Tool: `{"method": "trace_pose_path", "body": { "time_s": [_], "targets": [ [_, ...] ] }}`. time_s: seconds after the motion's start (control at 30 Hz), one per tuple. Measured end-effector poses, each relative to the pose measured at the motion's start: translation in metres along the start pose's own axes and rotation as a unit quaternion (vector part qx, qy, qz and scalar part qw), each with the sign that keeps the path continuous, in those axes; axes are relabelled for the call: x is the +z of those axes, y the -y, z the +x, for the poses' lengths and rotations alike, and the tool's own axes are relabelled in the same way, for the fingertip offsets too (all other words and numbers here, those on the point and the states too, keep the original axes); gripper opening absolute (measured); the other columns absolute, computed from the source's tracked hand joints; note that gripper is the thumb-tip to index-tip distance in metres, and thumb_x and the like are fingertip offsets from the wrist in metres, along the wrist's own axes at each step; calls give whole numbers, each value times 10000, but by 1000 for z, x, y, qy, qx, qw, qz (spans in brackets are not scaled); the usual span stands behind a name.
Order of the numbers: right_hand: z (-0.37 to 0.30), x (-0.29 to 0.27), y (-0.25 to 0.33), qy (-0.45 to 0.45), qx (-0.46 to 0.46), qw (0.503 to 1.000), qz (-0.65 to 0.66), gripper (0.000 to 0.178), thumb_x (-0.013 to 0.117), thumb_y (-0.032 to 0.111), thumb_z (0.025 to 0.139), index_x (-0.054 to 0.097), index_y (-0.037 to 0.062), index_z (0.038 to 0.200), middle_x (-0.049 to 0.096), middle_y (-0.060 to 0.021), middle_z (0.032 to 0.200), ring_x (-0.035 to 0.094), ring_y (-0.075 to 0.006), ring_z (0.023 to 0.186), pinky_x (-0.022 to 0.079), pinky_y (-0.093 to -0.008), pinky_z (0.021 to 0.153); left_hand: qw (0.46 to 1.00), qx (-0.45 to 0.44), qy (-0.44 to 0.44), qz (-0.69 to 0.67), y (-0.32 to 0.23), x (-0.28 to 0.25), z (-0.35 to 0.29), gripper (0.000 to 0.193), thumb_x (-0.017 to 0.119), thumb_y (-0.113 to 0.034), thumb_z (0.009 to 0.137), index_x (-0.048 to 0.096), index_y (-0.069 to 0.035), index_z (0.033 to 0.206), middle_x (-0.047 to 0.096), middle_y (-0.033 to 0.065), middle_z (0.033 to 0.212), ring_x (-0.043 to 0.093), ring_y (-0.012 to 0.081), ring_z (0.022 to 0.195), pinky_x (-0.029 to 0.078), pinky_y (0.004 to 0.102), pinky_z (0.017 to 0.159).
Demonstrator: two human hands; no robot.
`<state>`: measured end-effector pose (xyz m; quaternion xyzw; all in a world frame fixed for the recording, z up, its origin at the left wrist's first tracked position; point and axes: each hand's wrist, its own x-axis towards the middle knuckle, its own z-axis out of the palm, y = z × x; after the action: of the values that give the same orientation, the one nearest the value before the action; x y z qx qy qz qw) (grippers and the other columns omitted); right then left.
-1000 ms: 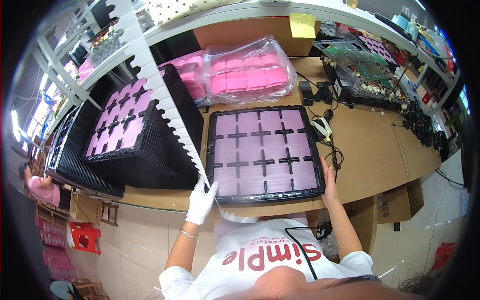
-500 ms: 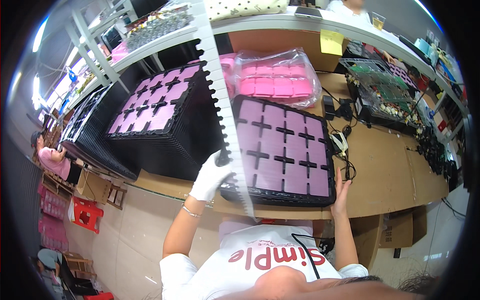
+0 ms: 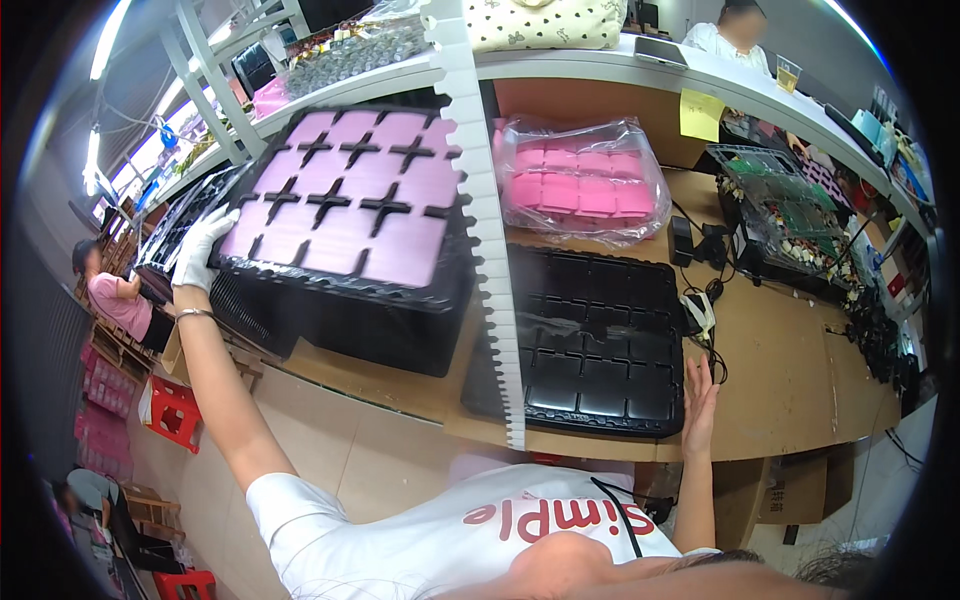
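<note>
One lilac-filled tray [image 3: 335, 278] sits at left of centre, over a tall stack of black trays [image 3: 385, 335]; I cannot tell whether it rests fully on them. Its frame is black and glossy, slightly blurred, with smooth lilac sheets [image 3: 365, 225] showing between black cross-shaped ribs. From my remote seat I see the left hand [image 3: 203, 252], in a white glove, its grip closed on the tray's near left corner. The right hand [image 3: 699, 405] is bare, its grip wide and holding nothing, palm raised just beside the right edge of a shiny black tray [image 3: 600, 375] with bare compartments. A white strip [image 3: 497, 300] with toothed edges runs from top to bottom in front of me and hides part of both trays.

The bench [image 3: 790, 340] is covered with brown cardboard. Bright pink pieces [image 3: 570, 195] lie on it in a clear bag, behind the black tray. To the right I find tangled black cables [image 3: 713, 350] and, farther back, green circuit boards [image 3: 790, 205]. Above the bench runs a white shelf [image 3: 600, 68] with a yellow note [image 3: 701, 115] on its edge. Beyond, I make out a pale tiled floor [image 3: 330, 420], a red stool [image 3: 175, 412] and a person in pink [image 3: 118, 300].
</note>
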<state>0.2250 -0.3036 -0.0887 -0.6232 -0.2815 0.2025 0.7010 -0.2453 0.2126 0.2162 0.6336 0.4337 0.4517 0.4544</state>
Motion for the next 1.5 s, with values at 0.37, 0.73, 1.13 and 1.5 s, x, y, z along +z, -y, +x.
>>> {"method": "trace_pose_path", "body": {
  "time_s": [0.37,0.73,1.13,1.5],
  "targets": [
    [17,4,19,-37,-24,998,-49,748,156,615,1000,251,88,1521,338,-141,1527,224,-285,1453,128,-480,1175,815,283,-32,505,23,4,47,419,592,-374,931,675,-38,1167,678,154,1134,631,251,1080,454,308,968],
    [27,40,53,31,-87,994,-66,775,167,614,1000,257,37,1509,345,-179,1512,264,-274,1442,215,-480,1157,765,277,303,497,-17,195,-88,237,635,-201,826,694,-124,1042,316,292,1502,318,431,1398,284,444,1141],
    [37,54,67,47,-126,990,-41,667,231,495,1036,374,-28,1425,435,-204,1438,374,-288,1378,289,-433,1137,700,434,138,550,2,217,-105,456,645,-235,865,575,-48,1275,552,212,1326,445,388,1304,358,442,1082],
    [-4,151,40,299,24,954,-21,350,479,135,1004,495,-9,1322,595,-146,1274,561,-230,1212,450,-344,1008,887,-188,421,25,144,277,-234,348,715,-230,861,683,41,1076,712,155,918,630,111,663,497,238,589]
  ]
}}
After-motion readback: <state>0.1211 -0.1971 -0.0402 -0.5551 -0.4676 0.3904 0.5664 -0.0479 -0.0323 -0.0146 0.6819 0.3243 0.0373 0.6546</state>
